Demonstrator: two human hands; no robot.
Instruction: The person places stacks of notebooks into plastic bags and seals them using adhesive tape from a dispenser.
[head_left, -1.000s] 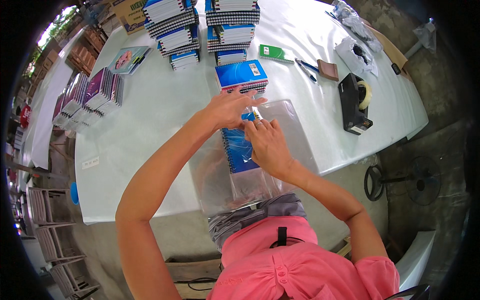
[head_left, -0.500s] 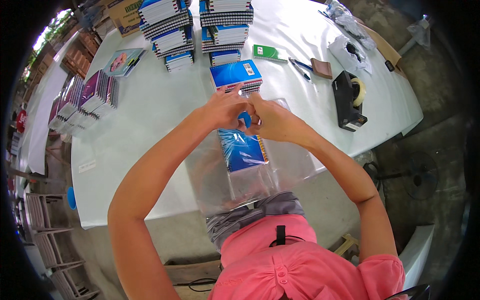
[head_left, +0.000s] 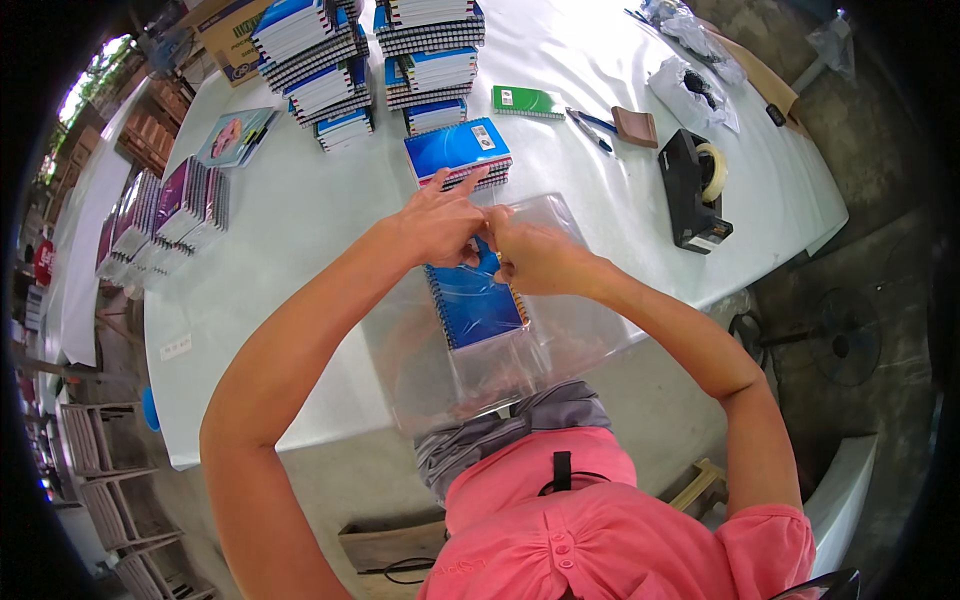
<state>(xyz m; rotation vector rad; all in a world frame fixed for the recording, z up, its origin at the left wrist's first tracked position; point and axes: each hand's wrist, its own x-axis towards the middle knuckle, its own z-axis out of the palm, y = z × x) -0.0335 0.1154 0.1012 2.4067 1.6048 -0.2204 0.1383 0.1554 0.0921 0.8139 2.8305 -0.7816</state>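
A blue spiral notebook lies inside clear plastic film at the table's front edge, spiral side to the left. At its far end my left hand has two fingers stretched out, while its thumb and other fingers curl down to the film. My right hand is closed beside it, fingers bent and pressed against the film at the notebook's top. Both hands meet there, and the exact pinch is partly hidden. Just beyond my left fingertips sits a short stack of blue notebooks.
Tall notebook stacks stand at the back, purple notebooks at the left. Rightward lie a green notebook, a pen, a brown wallet-like object, a black tape dispenser and plastic bags. A fan stands beyond the right edge.
My hands have spread slightly apart and come down a little nearer to me. More of the notebook's top now shows between them. The view has shifted slightly.
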